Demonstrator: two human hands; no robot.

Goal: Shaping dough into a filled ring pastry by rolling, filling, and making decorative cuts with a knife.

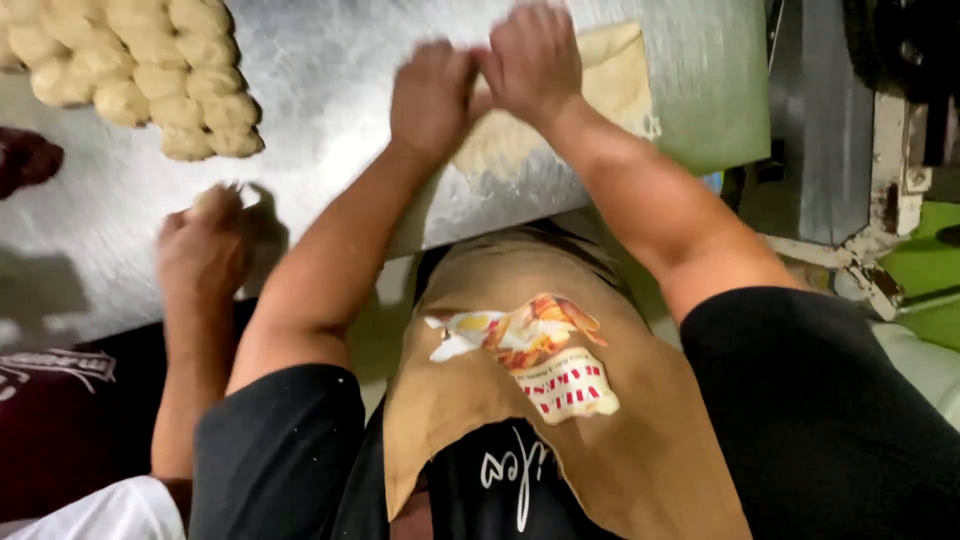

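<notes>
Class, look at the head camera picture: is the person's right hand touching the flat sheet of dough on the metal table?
Touching. The head view shows the right hand pressed down on the near end of the flat sheet of dough, with no gap, beside the left hand.

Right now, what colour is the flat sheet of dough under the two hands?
The dough sheet is pale cream-beige, lightly floured, on the grey metal table; the head view shows it.

Single view: my head-worn camera, looking steeply down from close above; brown paper apron (pixel 520 400) fills lower centre, scuffed steel tabletop (pixel 330 110) spans the upper frame.
</notes>
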